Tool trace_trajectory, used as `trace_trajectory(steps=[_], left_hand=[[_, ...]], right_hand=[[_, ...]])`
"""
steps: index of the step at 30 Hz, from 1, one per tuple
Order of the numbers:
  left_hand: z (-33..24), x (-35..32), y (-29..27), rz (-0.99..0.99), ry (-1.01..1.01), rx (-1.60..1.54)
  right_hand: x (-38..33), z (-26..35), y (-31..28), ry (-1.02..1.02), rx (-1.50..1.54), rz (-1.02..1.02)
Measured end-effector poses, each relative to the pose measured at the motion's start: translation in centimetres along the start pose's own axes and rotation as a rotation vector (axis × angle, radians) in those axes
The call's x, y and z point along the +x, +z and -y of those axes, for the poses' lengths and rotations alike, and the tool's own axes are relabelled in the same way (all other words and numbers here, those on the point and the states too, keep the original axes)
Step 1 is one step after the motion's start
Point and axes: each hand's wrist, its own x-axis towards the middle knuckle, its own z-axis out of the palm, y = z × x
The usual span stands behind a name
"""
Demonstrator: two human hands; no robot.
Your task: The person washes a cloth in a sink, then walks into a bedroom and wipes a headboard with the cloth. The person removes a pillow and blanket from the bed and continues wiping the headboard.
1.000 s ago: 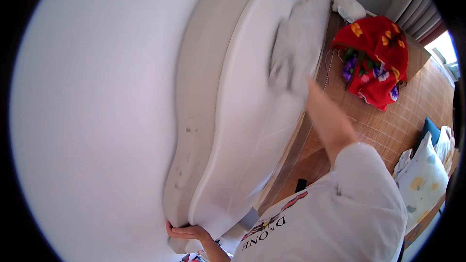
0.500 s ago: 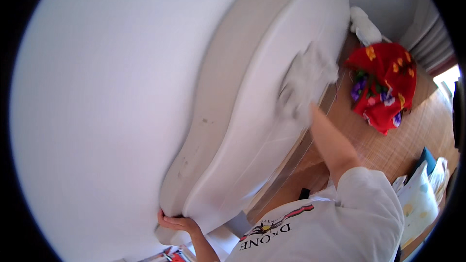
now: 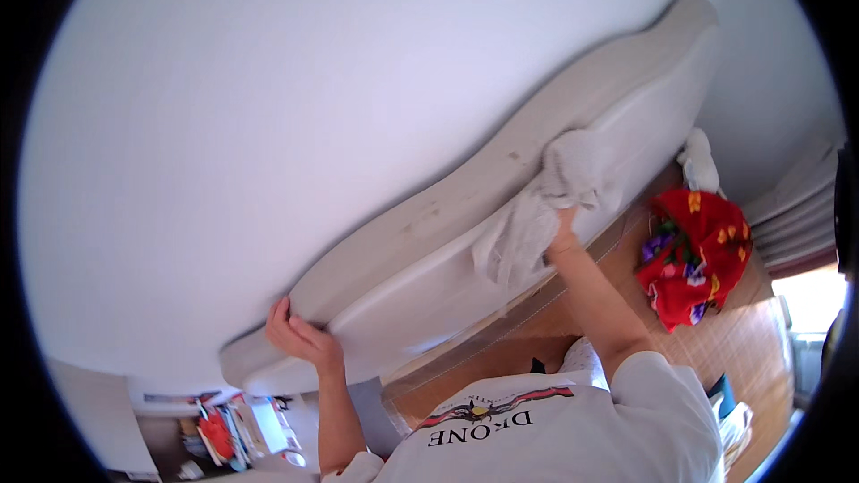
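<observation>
A pale headboard (image 3: 376, 255) with a wavy top edge runs diagonally from lower left to upper right against the white wall. Its flat top shows a few dark smudges. My right hand (image 3: 562, 234) is closed round a crumpled light-grey cloth (image 3: 573, 168) that lies against the headboard's front and upper rim. Part of the cloth hangs down beside the wrist, and the fingers are mostly hidden in it. Toward the left end, my left hand (image 3: 302, 340) grips the headboard's top edge, fingers bent over it and thumb on the near side.
Right of the headboard lies a bundled red flowered blanket (image 3: 707, 246) on a woven brown mat (image 3: 738, 340). Behind it sit a white soft object (image 3: 700, 161) and a grey curtain (image 3: 801, 206). Books and small items fill a shelf (image 3: 237, 434) at the lower left.
My view has turned, so the headboard lies flatter and the shelf shows more. The cloth in my right hand has moved onto the headboard's upper rim. My left hand stays at the left end.
</observation>
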Motion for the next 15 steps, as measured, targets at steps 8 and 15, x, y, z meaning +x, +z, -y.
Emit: trace_trajectory(steps=[8,15], left_hand=[[-0.7,0.7,-0.8,0.035,-0.037,-0.003],[-0.4,0.7,-1.0,0.039,-0.044,-0.013]], right_hand=[[7.3,-2.2,-8.5,0.056,-0.214,-0.277],[-0.9,12.0,3.0,-0.051,-0.087,0.007]])
